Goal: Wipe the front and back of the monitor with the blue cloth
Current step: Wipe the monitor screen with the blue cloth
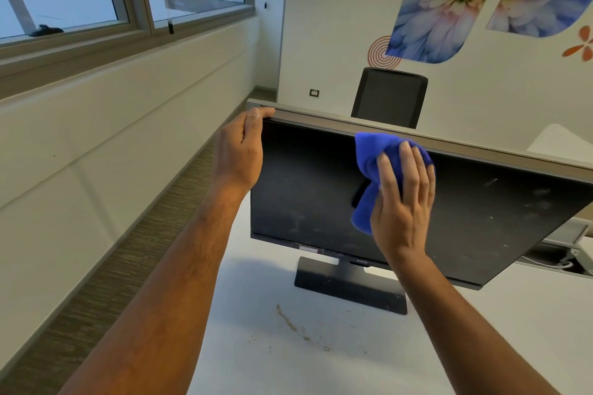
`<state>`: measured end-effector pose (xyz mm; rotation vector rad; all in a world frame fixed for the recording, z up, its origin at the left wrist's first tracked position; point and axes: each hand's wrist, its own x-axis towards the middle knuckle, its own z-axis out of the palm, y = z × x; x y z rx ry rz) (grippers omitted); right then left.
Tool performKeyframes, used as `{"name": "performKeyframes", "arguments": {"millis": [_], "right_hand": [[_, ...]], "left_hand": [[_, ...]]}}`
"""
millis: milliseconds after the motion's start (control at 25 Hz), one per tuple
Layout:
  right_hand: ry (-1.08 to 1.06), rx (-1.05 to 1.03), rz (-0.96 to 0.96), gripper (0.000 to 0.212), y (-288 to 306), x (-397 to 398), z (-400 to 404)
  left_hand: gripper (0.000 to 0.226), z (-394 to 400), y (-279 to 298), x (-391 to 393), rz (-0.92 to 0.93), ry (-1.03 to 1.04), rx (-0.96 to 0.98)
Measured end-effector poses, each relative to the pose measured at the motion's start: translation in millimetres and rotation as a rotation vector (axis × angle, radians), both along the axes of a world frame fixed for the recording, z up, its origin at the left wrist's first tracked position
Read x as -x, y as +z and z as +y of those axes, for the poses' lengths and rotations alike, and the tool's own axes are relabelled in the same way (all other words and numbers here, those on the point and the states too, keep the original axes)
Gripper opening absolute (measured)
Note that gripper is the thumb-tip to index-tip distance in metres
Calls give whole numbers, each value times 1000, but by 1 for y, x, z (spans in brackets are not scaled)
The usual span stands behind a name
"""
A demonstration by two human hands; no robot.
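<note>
A black monitor (305, 189) stands on its flat black base (349, 285) on a white desk (321, 362), its dark, dusty screen facing me. My left hand (239, 151) grips the screen's upper left corner, thumb over the top edge. My right hand (402, 199) presses a bunched blue cloth (369, 151) flat against the upper middle of the screen, just under the top bezel. The monitor's back is hidden.
A grey partition rail (481, 146) runs behind the monitor's top edge. A black chair back (390, 96) stands beyond it. Brown crumbs and a stain (288, 322) lie on the desk in front of the base. Cables (564, 263) sit at the right. Carpet floor lies left.
</note>
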<state>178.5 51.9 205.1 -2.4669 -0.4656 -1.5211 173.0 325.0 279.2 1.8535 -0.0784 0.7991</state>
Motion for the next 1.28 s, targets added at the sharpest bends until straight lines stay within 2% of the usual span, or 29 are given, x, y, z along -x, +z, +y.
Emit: {"name": "performKeyframes", "arguments": {"millis": [120,240,360,480,680,840,1120,1280], "right_hand": [[55,9,-62,58,17,-11,44],[153,243,13,70,6,-12,82],[196,468,124,81,-7,-13,84],[135,382,100,80,-10,-7,63],[-32,-13,-18,60,-9,2,-9],[-49,-170,3,55,-6,1,10],[154,63,70,65,21,-5,146],[207,264,155,75,6,-14,169]], "left_hand": [[43,-1,-1,-1,-9,4,20],[45,1,-1,-1,-20,-2,38],[46,2,-1,-2,-18,-12,46],[45,3,-1,-2,-18,2,17],[43,2,-2,-2,-25,-16,20],[48,4,-6,-4,-41,-73,113],[63,3,-5,-5,-73,-137,248],[64,9,-4,-3,-56,-104,206]]}}
